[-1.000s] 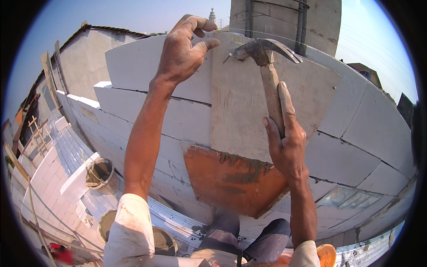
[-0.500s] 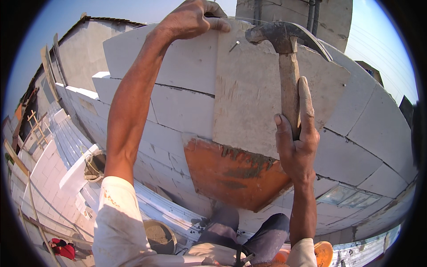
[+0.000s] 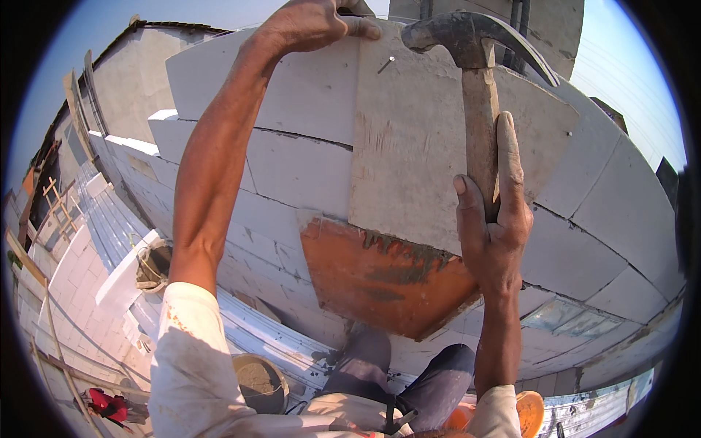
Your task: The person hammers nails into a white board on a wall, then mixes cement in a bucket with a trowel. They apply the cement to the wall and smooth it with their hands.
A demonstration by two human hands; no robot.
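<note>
A claw hammer (image 3: 480,124) with a worn wooden handle stands upright in front of the wall, head at the top. My right hand (image 3: 496,241) is closed around the lower handle, index finger stretched along it. Behind the hammer, a flat grey board (image 3: 409,146) lies against the white block wall (image 3: 303,168). A nail (image 3: 385,66) sticks out near the board's upper left, and another nail (image 3: 569,133) shows at its right. My left hand (image 3: 314,25) is bent over the top edge, its thumb pressed on the board's upper left corner; its other fingers are mostly hidden.
An orange panel (image 3: 350,292) smeared with mortar slants below the board. Near my legs are a round bucket (image 3: 261,383) and an orange round container (image 3: 530,412). Another mortar bucket (image 3: 155,266) stands at left. Far below left, a person in red (image 3: 106,404) is visible.
The hammer and my right hand have risen slightly against the board. My left hand keeps its place at the top corner. The whole view has shifted a little.
</note>
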